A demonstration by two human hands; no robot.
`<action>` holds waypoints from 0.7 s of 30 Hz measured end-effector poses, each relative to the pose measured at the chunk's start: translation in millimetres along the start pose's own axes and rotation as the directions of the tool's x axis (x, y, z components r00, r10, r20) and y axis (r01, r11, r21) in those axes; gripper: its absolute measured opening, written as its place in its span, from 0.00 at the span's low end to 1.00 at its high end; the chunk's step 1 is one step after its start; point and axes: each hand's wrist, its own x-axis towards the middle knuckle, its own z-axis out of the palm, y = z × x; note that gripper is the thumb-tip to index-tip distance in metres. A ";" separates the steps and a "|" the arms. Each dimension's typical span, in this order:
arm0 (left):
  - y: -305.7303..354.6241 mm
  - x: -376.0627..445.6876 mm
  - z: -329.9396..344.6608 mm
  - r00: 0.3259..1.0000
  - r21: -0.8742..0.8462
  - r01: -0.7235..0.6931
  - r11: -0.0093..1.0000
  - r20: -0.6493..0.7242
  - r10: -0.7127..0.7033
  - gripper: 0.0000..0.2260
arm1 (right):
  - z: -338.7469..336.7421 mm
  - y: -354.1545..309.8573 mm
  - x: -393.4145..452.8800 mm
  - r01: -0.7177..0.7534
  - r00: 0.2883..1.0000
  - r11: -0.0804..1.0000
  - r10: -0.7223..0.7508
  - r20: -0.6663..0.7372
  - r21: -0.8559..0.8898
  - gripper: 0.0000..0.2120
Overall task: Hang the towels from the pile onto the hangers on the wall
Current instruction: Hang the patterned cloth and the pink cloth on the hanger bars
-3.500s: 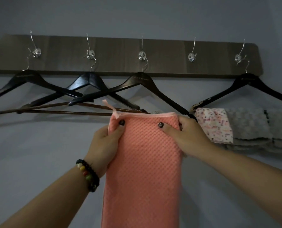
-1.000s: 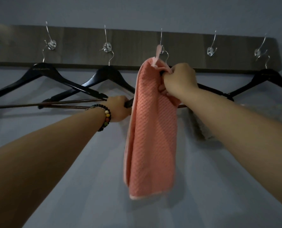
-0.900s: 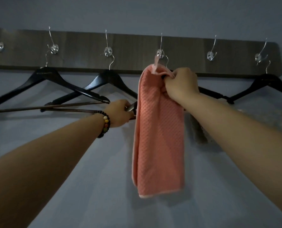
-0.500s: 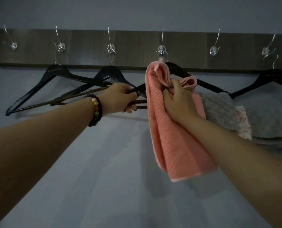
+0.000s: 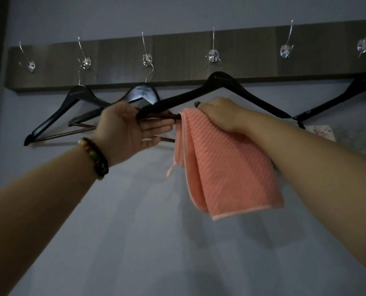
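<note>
A pink waffle towel [image 5: 224, 165] hangs folded over the lower bar of a black hanger [image 5: 218, 82] that hangs from the middle hook of a dark wooden rack [image 5: 177, 56]. My right hand [image 5: 218, 116] grips the towel's top fold at the bar. My left hand [image 5: 130, 127], with a bead bracelet at the wrist, is at the hanger's left end, palm up, fingers fairly straight under the bar and touching it.
Two more black hangers [image 5: 75, 101] [image 5: 141, 95] hang to the left, their bars overlapping. Another black hanger [image 5: 338, 99] at the right carries a speckled cloth [image 5: 321, 130] and a grey towel. Free metal hooks [image 5: 285, 53] stick out from the rack.
The towel went from bunched at the hanger's neck to draped over its lower bar. My right hand came down with it. My left hand loosened from a grip to flat fingers under the bar.
</note>
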 end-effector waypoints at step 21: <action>-76.0 1.9 4.2 0.984 0.559 -0.150 0.815 0.001 0.181 0.08 | 30.0 10.0 -10.8 0.088 0.995 0.992 -0.092 -0.043 -0.096 0.19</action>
